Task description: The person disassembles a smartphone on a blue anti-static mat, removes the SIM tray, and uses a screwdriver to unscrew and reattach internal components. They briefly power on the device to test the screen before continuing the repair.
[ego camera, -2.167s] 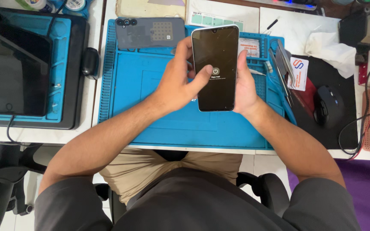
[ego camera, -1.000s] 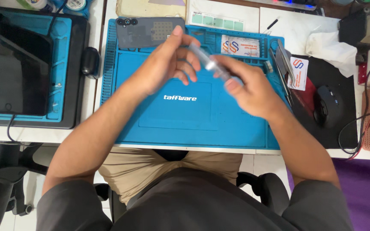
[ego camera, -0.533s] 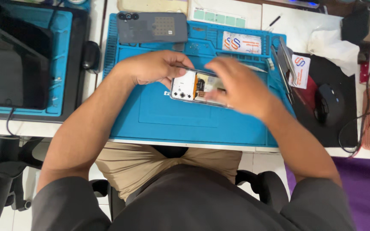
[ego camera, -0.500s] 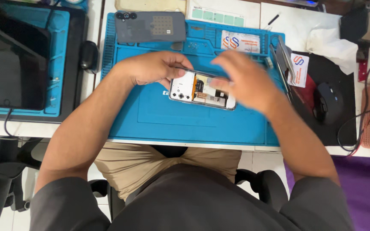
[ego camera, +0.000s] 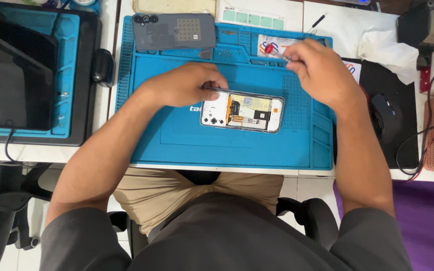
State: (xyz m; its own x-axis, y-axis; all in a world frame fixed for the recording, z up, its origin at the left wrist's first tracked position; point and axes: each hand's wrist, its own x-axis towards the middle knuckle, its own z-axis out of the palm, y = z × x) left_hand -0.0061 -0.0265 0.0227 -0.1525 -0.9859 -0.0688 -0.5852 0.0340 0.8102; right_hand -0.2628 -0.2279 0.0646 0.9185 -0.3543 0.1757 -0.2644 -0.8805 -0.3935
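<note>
An opened smartphone (ego camera: 242, 111) lies face down on the blue repair mat (ego camera: 187, 145), its white frame, battery and boards showing. My left hand (ego camera: 187, 84) rests on the phone's upper left corner and steadies it. My right hand (ego camera: 317, 70) hovers above the mat's upper right, fingers closed on a thin tool with a red tip (ego camera: 272, 49). The phone's dark grey back cover (ego camera: 174, 31) lies at the mat's top left.
A dark tablet (ego camera: 18, 75) sits on a second blue mat at the left, with a black mouse-like object (ego camera: 103, 65) beside it. At the right are a black mouse (ego camera: 387, 118) on a black pad, white tissue (ego camera: 385, 47) and cables (ego camera: 428, 125).
The phone was held screen-up in both hands, then flipped and laid face down on the mat. My right hand left it and reached to the upper right, taking up a red-tipped tool.
</note>
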